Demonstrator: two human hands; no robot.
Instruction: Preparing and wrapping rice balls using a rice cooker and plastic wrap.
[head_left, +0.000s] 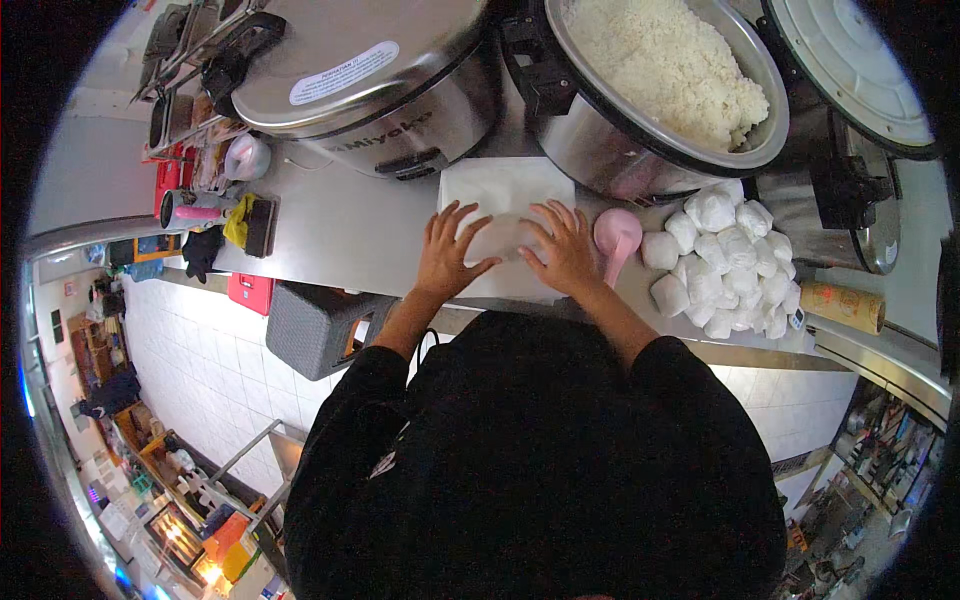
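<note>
White wrapping sheets (510, 180) lie flat on the steel counter in front of me. Over their left side my left hand (448, 255) is spread, fingers apart. My right hand (561, 251) mirrors it over the right side, also with fingers apart. Between the hands is a pale, blurred, rounded patch (496, 238); I cannot tell what it is. A pink plastic scoop (618, 232) rests just right of my right hand. Farther right sits a pile of white wrapped bundles (724, 266). Behind the sheets stands an uncovered rice cooker (592, 146) holding cooked white rice (667, 71).
A lidded Miyako rice cooker (405, 112) stands back left. Another cooker (832, 202) with its lid (855, 67) raised is at right. A printed roll (842, 306) lies by the bundles. Below the counter's front edge is a grey woven-pattern stool (315, 330).
</note>
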